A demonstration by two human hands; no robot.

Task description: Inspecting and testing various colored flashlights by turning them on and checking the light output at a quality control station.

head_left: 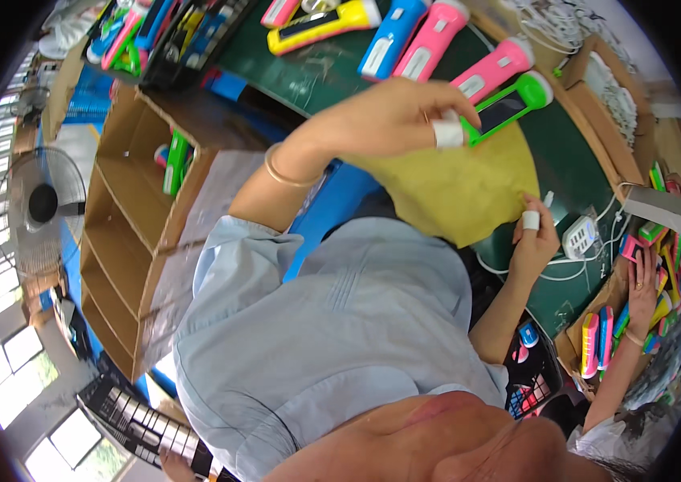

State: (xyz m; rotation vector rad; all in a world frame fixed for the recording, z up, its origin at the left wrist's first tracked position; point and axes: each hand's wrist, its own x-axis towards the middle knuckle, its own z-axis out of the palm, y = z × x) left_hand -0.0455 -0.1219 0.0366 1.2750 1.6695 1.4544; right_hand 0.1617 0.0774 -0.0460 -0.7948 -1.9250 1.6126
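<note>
Dark green surface [324,76] has pink [430,40], blue [393,36], yellow [320,24] and green torches [509,104], plus a yellow cloth [453,189].

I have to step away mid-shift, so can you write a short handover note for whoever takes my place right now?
Left hand: closed on the end of the green torch, holding it over the yellow-brown sheet.
Right hand: at the sheet's lower right edge, touching it; whether it pinches is unclear.
Things: pink torches, a blue one and a yellow one lie on the green table beyond the sheet. A co-worker's hand rests on a box of torches to the right.
Done: green torch picked up.
Left: it is not yet set down; the others lie untouched.
</note>
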